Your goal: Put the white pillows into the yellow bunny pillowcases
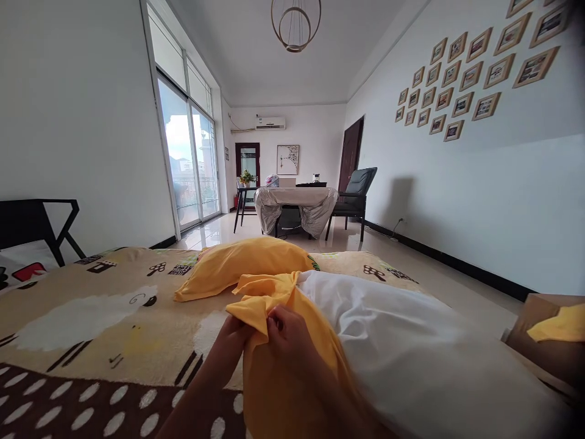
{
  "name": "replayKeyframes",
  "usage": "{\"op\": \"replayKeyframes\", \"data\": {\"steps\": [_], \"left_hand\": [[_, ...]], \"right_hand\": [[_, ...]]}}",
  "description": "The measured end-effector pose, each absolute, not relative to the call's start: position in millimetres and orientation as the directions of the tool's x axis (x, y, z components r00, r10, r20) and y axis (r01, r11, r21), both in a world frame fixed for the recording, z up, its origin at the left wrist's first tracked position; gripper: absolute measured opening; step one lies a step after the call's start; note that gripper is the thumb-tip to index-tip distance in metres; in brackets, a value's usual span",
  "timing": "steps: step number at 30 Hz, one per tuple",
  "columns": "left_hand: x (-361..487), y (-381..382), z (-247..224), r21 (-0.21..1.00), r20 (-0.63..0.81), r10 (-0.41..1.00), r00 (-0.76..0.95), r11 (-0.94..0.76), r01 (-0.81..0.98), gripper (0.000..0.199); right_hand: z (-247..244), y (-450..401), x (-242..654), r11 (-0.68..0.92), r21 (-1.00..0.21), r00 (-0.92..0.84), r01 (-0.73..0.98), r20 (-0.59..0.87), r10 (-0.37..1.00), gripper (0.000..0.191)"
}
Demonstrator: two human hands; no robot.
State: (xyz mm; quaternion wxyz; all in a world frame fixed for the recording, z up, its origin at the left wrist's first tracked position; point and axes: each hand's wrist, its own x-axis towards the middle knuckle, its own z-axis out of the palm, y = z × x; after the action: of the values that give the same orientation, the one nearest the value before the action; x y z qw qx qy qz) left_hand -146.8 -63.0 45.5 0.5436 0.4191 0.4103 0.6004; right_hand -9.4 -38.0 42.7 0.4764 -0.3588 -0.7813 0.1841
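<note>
A yellow pillowcase (315, 360) hangs between my hands, lying along the side of a white pillow (402, 341). My left hand (235, 332) is closed on the loose edge of the pillowcase, its fingertips partly under a fold. Close beside it, my right hand (287, 326) pinches the same cloth, thumb and fingers together. The white pillow lies to the right, mostly uncovered. Just beyond my hands rests a plump yellow pillow (251, 259) on the patterned blanket (109, 329).
At the right edge stands a cardboard box (525, 320) with yellow cloth (560, 323) on it. Farther off are a covered table (297, 196) and a black chair (356, 192). A black-framed chair (27, 225) with a printed cushion stands at the left.
</note>
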Motion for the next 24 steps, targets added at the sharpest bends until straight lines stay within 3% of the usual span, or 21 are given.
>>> {"op": "replayKeyframes", "data": {"steps": [13, 24], "left_hand": [[-146, -62, 44, 0.911, -0.019, 0.999, -0.050, -0.003, -0.412, 0.040], [-165, -57, 42, 0.912, 0.069, 0.994, 0.083, -0.029, -0.410, 0.032]], "right_hand": [[44, -40, -8, 0.673, -0.605, -0.270, 0.426, 0.624, 0.733, 0.013], [47, -43, -4, 0.601, -0.705, -0.256, 0.377, 0.545, 0.799, 0.012]]}}
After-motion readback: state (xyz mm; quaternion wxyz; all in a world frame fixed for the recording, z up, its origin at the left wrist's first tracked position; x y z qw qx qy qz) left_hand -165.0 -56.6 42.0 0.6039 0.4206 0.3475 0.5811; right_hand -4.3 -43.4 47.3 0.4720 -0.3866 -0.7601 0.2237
